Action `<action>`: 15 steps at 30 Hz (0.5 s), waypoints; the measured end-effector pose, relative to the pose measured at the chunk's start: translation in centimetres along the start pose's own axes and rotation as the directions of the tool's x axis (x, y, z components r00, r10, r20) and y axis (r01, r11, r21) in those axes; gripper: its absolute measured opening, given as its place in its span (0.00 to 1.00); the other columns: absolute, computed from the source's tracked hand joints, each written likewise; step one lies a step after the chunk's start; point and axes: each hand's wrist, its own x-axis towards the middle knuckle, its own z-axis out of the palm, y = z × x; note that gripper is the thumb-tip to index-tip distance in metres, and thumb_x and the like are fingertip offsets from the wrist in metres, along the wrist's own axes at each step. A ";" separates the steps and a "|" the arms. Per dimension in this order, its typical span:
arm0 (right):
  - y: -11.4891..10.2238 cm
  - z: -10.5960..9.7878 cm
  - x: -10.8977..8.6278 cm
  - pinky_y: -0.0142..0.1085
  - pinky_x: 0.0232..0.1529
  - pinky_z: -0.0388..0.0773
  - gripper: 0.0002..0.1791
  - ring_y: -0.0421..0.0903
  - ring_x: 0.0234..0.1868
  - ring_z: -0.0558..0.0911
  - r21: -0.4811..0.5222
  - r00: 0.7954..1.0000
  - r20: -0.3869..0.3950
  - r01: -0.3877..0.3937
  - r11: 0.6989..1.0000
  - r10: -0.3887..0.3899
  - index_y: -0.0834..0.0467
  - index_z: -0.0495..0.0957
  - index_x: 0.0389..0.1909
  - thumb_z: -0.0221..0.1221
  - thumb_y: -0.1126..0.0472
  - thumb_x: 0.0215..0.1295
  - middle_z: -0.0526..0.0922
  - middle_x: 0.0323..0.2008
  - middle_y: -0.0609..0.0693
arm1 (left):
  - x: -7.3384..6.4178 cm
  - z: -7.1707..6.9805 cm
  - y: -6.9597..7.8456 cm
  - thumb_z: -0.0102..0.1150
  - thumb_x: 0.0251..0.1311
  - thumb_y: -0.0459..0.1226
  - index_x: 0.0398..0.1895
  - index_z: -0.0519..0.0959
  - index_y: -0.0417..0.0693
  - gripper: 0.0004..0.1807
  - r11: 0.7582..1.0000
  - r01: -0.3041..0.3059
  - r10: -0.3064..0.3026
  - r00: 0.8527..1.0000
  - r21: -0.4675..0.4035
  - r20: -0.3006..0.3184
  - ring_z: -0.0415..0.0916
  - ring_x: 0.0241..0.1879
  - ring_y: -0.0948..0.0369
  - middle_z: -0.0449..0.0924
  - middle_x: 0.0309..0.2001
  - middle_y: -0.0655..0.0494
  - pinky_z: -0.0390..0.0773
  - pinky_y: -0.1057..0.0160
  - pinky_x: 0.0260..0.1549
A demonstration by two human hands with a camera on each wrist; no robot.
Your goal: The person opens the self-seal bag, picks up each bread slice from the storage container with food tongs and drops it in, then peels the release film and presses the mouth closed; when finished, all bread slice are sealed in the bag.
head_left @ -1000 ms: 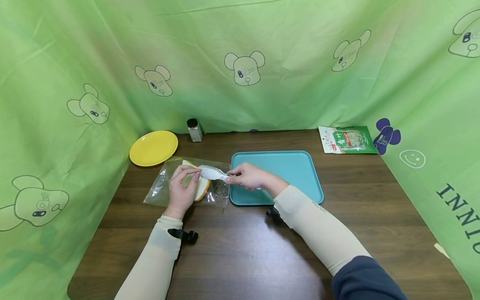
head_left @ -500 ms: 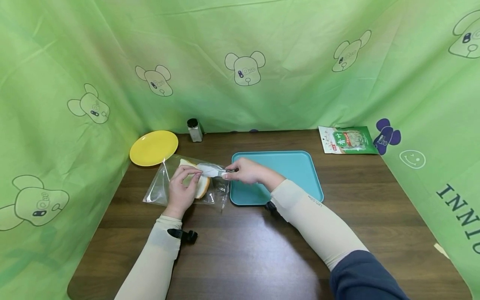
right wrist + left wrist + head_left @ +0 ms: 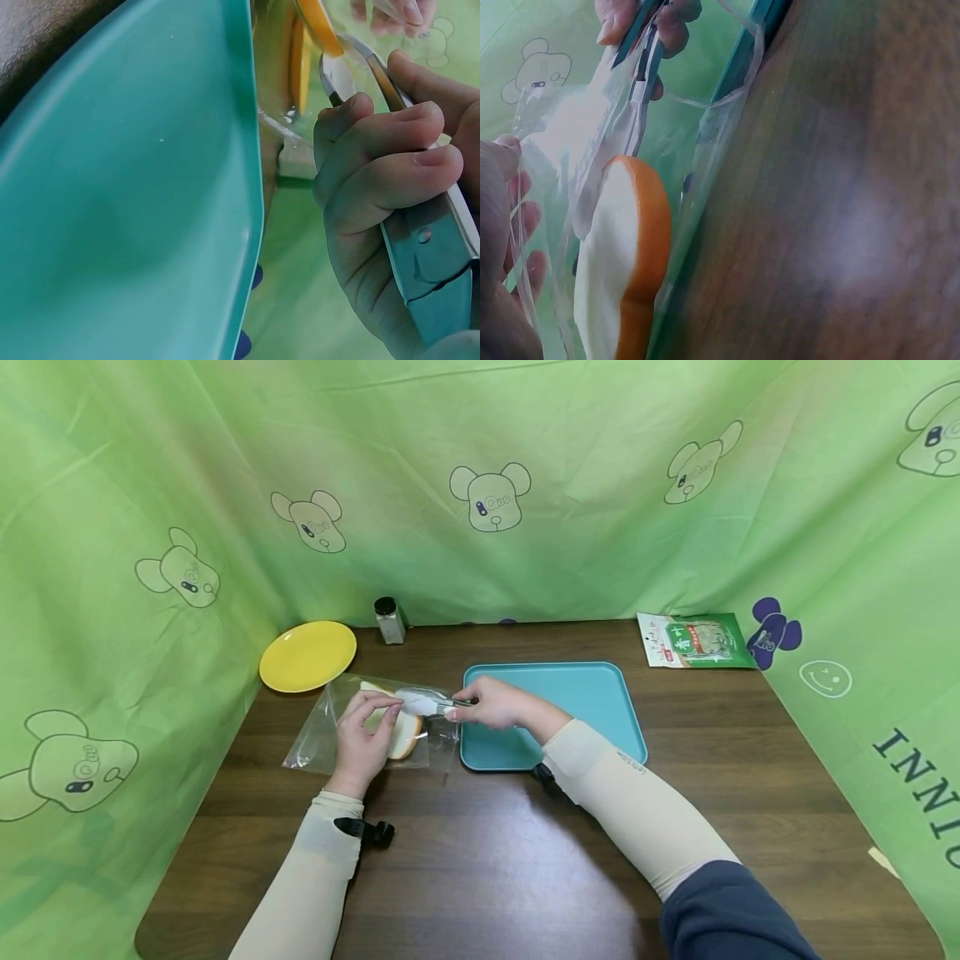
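A clear plastic bag (image 3: 311,745) lies on the table with a slice of bread (image 3: 607,255) inside, white with an orange-brown crust. My left hand (image 3: 362,745) pinches the bag's edge between thumb and fingers, holding its film up. A pair of metal tongs (image 3: 424,240) is in my right hand (image 3: 491,703), whose fingers curl round the arms. The tongs' pale tips (image 3: 592,202) reach into the bag at the bread's end. In the right wrist view the tips stand on either side of the crust; whether they press on it I cannot tell.
A blue tray (image 3: 600,718) lies under my right hand. A yellow plate (image 3: 307,657) sits at back left, with a black-capped jar (image 3: 390,622) to its right. At back right lies a green and white packet (image 3: 697,641). A green curtain (image 3: 585,543) surrounds the table.
My right hand and the tongs have shifted slightly left and away from me, then stayed nearly still. The bag's film has moved a little. My left hand keeps its pinch.
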 end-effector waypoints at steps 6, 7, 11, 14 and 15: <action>-0.1 -0.2 -0.2 0.33 0.16 0.69 0.34 0.40 0.13 0.67 0.017 1.000 -0.008 -0.017 1.000 0.018 0.62 0.73 0.73 0.65 0.48 0.74 0.63 0.14 0.43 | 0.1 0.2 0.6 0.66 0.61 0.19 0.39 0.87 0.32 0.06 1.000 0.003 -0.003 1.000 -0.005 -0.027 0.78 0.45 0.46 0.82 0.41 0.39 0.71 0.69 0.55; -0.1 -0.2 -0.3 0.33 0.16 0.69 0.34 0.40 0.13 0.67 0.018 1.000 -0.009 -0.023 1.000 0.023 0.62 0.72 0.73 0.66 0.48 0.74 0.63 0.15 0.43 | 0.2 0.2 1.1 0.66 0.61 0.19 0.39 0.87 0.31 0.06 1.000 0.005 -0.005 1.000 -0.011 -0.028 0.78 0.45 0.46 0.81 0.41 0.38 0.71 0.69 0.56; -0.1 -0.2 -0.3 0.34 0.16 0.70 0.35 0.41 0.13 0.69 0.011 1.000 -0.014 -0.027 1.000 0.028 0.60 0.72 0.74 0.66 0.47 0.73 0.64 0.15 0.43 | 0.4 0.0 2.3 0.66 0.61 0.18 0.39 0.86 0.30 0.06 1.000 0.005 -0.006 0.999 -0.014 -0.031 0.78 0.44 0.47 0.81 0.40 0.37 0.71 0.69 0.55; -0.1 -0.2 -0.4 0.34 0.17 0.71 0.36 0.41 0.13 0.70 0.003 1.000 -0.015 -0.017 1.000 0.017 0.58 0.71 0.75 0.66 0.47 0.73 0.66 0.15 0.43 | 0.5 0.0 2.4 0.66 0.61 0.18 0.39 0.86 0.31 0.06 1.000 0.000 0.000 0.999 -0.007 -0.035 0.78 0.44 0.47 0.81 0.40 0.38 0.71 0.68 0.55; -0.1 -0.2 -0.5 0.34 0.17 0.71 0.36 0.41 0.14 0.70 0.001 1.000 -0.013 -0.013 1.000 0.013 0.58 0.71 0.75 0.66 0.46 0.73 0.66 0.15 0.44 | 0.5 0.0 2.4 0.66 0.61 0.18 0.39 0.86 0.31 0.06 1.000 -0.003 0.003 0.999 -0.006 -0.037 0.77 0.44 0.48 0.81 0.40 0.38 0.71 0.68 0.55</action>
